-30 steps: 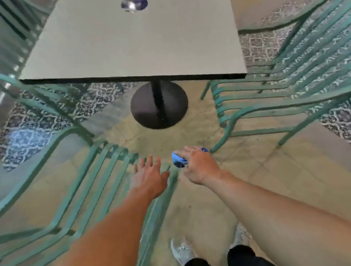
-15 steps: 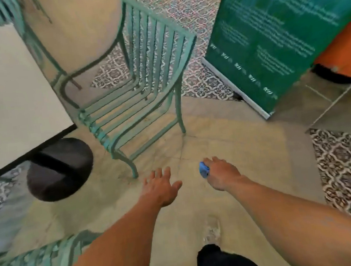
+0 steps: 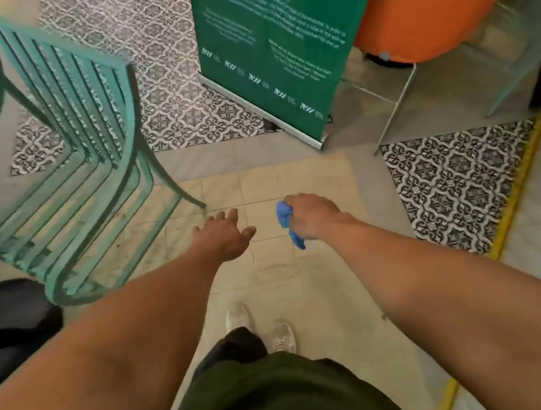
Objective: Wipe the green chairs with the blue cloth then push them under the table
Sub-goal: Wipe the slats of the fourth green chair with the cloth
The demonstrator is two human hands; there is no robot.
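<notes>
A green slatted metal chair (image 3: pixel 78 132) stands at the left, its back toward me and its rear leg ending just left of my left hand. My left hand (image 3: pixel 223 235) is stretched out above the tiled floor, fingers apart and holding nothing, a short way right of that chair. My right hand (image 3: pixel 312 215) is closed on the bunched blue cloth (image 3: pixel 288 223), which hangs from the fist over the floor. The table top is out of view; only its dark round base (image 3: pixel 8 312) shows at the lower left.
A green roll-up banner (image 3: pixel 277 42) stands ahead, right of the chair. Behind it is an orange seat (image 3: pixel 425 8) on thin metal legs. A yellow floor stripe (image 3: pixel 511 197) runs along the right. My shoes (image 3: pixel 259 327) are on the beige tiles below.
The view has swung right: the table top has left the frame and the banner and orange seat now fill the top. Both hands stay out in front, the cloth still in the right.
</notes>
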